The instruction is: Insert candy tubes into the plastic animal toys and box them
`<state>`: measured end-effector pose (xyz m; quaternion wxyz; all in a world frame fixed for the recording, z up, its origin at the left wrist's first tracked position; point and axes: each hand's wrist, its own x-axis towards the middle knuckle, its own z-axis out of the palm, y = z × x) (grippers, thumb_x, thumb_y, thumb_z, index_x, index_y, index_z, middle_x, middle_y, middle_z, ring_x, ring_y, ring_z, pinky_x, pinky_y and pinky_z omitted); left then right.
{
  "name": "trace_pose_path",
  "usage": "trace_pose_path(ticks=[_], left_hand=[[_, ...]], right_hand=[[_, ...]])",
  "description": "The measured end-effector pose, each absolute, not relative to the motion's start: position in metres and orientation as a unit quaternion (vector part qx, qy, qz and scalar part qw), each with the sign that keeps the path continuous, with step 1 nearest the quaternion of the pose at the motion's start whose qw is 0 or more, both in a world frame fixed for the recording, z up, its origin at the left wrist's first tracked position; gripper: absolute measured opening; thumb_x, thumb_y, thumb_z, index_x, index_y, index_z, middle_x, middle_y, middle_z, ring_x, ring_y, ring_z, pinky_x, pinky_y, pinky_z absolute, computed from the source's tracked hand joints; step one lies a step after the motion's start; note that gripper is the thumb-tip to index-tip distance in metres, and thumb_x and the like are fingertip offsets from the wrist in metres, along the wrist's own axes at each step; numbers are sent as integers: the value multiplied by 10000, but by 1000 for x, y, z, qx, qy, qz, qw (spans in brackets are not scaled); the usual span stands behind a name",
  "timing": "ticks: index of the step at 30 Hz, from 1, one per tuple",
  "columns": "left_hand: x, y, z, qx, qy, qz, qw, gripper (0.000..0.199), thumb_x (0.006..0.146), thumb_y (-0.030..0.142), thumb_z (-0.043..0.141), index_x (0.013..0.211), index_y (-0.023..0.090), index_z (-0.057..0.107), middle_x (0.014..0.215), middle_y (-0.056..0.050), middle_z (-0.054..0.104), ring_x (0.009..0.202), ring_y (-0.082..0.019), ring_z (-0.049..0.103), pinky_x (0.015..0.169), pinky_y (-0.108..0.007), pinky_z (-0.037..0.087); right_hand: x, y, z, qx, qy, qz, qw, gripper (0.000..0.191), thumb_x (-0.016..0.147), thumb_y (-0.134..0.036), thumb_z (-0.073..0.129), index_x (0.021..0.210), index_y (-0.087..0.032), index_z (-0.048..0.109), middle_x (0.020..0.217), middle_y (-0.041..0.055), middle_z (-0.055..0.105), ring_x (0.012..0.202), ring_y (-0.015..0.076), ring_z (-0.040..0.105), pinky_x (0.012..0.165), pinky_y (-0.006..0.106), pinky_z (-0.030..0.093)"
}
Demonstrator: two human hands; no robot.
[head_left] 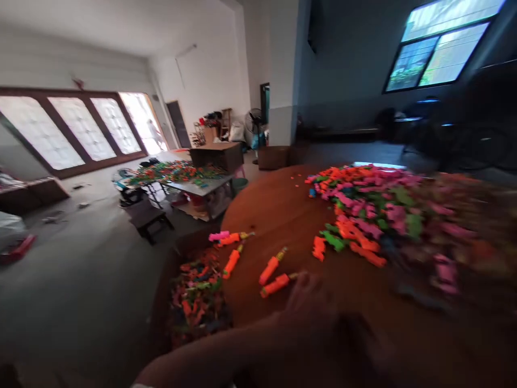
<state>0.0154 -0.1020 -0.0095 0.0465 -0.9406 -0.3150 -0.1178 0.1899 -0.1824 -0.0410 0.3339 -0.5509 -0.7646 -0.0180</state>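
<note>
My left hand reaches in from the lower left over a round brown table. Its fingers are dark and smeared, so their grip cannot be made out. The fingertips are close to the narrow tip of an orange plastic piece; whether they touch it is unclear. Beside it lies another orange piece with a yellowish tip. Farther left are a third orange piece and a pink piece. A dim, blurred shape at the bottom, right of my left hand, may be my right hand; its fingers do not show.
A large heap of pink, orange and green plastic pieces covers the table's right side. Below the table's left edge stands a box of mixed pieces. Farther back are a second loaded table, a dark stool and a fan.
</note>
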Motion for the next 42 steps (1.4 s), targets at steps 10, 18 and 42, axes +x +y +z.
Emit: trace_pose_path(ticks=[10, 18, 42], left_hand=[[-78, -57, 6, -871, -462, -107, 127, 263, 970, 225, 491, 1164, 138, 644, 1344, -179, 585, 1459, -394, 331, 1200, -684, 210], [-176, -8, 7, -787, -596, -61, 144, 334, 998, 349, 383, 1104, 153, 631, 1393, -185, 543, 1364, -370, 439, 1122, -549, 360], [-12, -29, 5, -888, -446, -103, -33, 441, 1023, 519, 372, 983, 188, 659, 1023, -114, 644, 1016, -278, 580, 897, -382, 445]], right_hand=[[193, -176, -62, -538, -763, -99, 345, 306, 976, -263, 517, 1272, -205, 567, 1273, 206, 587, 1037, 291, 686, 845, 426, 598], [188, -179, -21, -602, -763, 2, 235, 217, 988, -206, 423, 1056, -162, 624, 1116, 149, 626, 846, 191, 652, 720, 299, 530], [206, -141, 24, -755, -646, -22, 110, 271, 956, -271, 471, 1136, -116, 604, 1117, 160, 621, 783, 185, 605, 665, 296, 427]])
